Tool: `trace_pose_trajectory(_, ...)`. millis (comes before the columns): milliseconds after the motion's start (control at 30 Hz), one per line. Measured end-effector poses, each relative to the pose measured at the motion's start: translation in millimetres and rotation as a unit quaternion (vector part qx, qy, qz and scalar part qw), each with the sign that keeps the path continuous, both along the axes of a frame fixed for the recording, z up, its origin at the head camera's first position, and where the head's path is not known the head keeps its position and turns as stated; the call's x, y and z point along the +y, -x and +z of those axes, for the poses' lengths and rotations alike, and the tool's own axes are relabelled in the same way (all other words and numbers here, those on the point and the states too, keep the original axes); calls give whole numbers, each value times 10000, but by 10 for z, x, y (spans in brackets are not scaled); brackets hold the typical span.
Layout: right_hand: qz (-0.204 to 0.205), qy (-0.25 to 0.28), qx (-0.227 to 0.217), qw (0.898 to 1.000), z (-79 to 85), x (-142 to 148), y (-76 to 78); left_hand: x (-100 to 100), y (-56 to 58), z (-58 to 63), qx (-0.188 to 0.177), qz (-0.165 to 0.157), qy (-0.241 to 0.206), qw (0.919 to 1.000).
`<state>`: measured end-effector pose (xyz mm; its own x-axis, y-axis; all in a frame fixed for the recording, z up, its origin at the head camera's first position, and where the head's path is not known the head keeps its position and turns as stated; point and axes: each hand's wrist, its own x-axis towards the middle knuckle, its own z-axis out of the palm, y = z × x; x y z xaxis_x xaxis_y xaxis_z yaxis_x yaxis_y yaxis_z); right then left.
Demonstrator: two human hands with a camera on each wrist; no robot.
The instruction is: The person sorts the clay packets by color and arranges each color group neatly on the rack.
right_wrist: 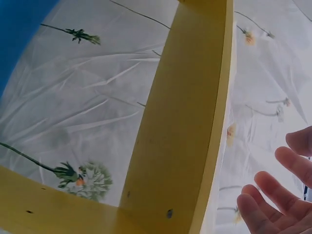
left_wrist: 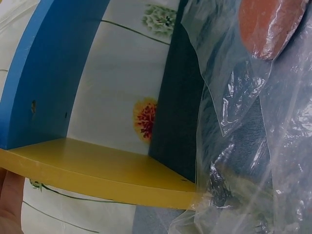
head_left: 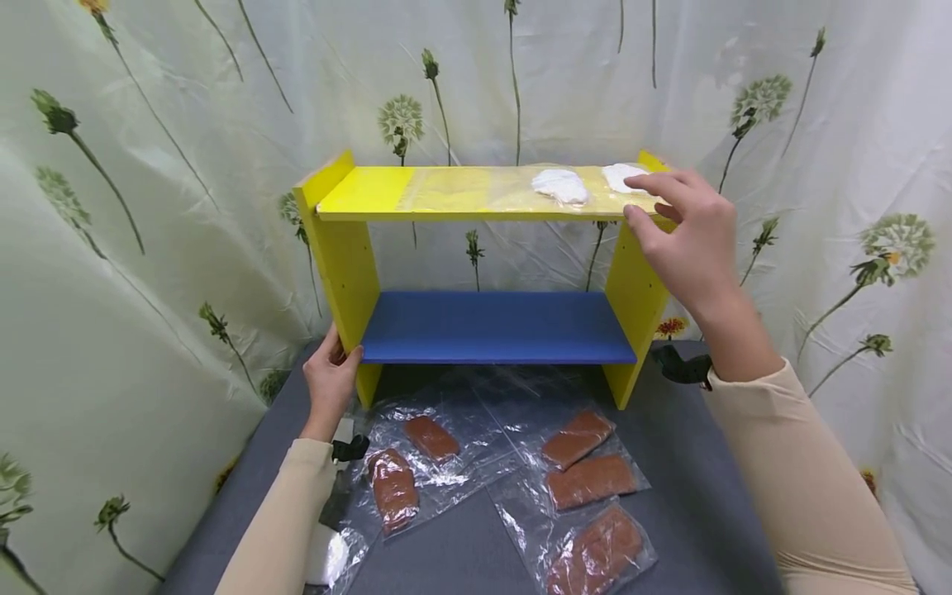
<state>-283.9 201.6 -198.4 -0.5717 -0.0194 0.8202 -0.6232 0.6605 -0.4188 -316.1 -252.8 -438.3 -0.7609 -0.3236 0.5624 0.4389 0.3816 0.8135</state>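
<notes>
A small yellow and blue shelf unit stands on the grey table. My left hand holds its left side panel at the height of the blue lower shelf, thumb at the front edge and the other fingers partly hidden behind the panel. On the yellow top shelf lies a clear plastic bag with two flat white pieces, one toward the middle and one at the right end. My right hand is over that right end, fingers bent and apart from the thumb; the right wrist view shows them holding nothing.
In front of the unit, clear bags with several reddish-brown slabs lie on the table. Another clear bag with white contents is partly hidden by the left forearm. A flower-print curtain hangs behind and at both sides.
</notes>
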Motion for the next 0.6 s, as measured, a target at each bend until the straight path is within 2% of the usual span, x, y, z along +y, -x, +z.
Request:
trace_pose_trajectory(133, -31, 219, 149, 9996, -226, 97, -83, -3, 1, -4, 5, 82, 108, 9999)
trace_pose_trajectory(333, -312, 587, 272, 9974, -555, 244, -164, 63, -135, 112, 151, -18, 217, 9996)
trace_pose_trajectory(600, -673, 1240, 163, 9899, -1008, 448, -189, 82, -164, 142, 85, 20, 232, 9997)
